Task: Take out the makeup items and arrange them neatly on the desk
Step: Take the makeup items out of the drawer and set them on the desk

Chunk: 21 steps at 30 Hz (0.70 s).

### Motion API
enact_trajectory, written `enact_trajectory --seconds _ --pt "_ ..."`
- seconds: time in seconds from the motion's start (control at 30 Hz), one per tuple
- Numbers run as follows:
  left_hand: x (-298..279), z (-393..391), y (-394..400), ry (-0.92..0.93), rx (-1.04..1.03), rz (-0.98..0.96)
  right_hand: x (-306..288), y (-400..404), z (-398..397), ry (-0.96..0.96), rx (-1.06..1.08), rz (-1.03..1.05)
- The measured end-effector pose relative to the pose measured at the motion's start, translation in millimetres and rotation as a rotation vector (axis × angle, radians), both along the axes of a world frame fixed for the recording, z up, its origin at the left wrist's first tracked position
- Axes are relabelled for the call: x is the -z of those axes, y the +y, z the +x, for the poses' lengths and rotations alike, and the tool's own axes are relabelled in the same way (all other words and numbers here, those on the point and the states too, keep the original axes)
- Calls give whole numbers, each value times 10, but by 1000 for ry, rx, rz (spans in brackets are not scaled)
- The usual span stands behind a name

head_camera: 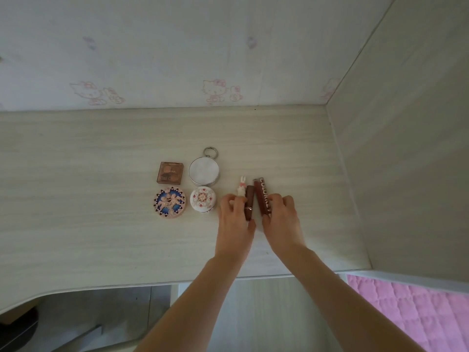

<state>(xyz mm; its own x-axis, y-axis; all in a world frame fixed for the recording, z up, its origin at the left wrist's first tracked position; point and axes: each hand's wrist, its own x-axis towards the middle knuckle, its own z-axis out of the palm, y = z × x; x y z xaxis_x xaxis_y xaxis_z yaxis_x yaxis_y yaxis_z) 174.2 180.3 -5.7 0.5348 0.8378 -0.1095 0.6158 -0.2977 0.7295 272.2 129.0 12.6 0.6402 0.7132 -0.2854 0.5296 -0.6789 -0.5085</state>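
Observation:
On the pale wood desk (101, 224) lie a square brown eyeshadow palette (169, 173), a round silver compact with a ring (204, 170), a round blue-patterned compact (169, 203) and a small white floral compact (203, 199). To their right lie three tubes side by side: a white rabbit-topped one (241, 187), a brown lipstick (249, 199) and a dark red lip gloss with white lettering (261, 196). My left hand (234, 219) curls its fingers round the rabbit tube and brown lipstick. My right hand (280, 215) grips the lip gloss.
A wall with cartoon-cat wallpaper (215, 90) backs the desk, and a wood side panel (406, 161) bounds it on the right. A pink quilted bed cover (418, 311) lies at the lower right. The desk's front edge runs below my forearms.

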Motion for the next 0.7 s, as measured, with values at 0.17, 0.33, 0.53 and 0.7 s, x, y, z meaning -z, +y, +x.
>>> enact_trajectory --seconds 0.17,0.33,0.53,0.7 --pt "47 -151 -4 63 175 101 92 -163 -35 -212 -123 -57" --pt "110 -234 89 133 318 240 199 -311 -28 -147 -370 49" --pt "164 -191 195 258 432 299 176 -303 -30 -181 -410 118" --pt "147 -29 287 235 393 305 168 -87 64 -172 -423 136"
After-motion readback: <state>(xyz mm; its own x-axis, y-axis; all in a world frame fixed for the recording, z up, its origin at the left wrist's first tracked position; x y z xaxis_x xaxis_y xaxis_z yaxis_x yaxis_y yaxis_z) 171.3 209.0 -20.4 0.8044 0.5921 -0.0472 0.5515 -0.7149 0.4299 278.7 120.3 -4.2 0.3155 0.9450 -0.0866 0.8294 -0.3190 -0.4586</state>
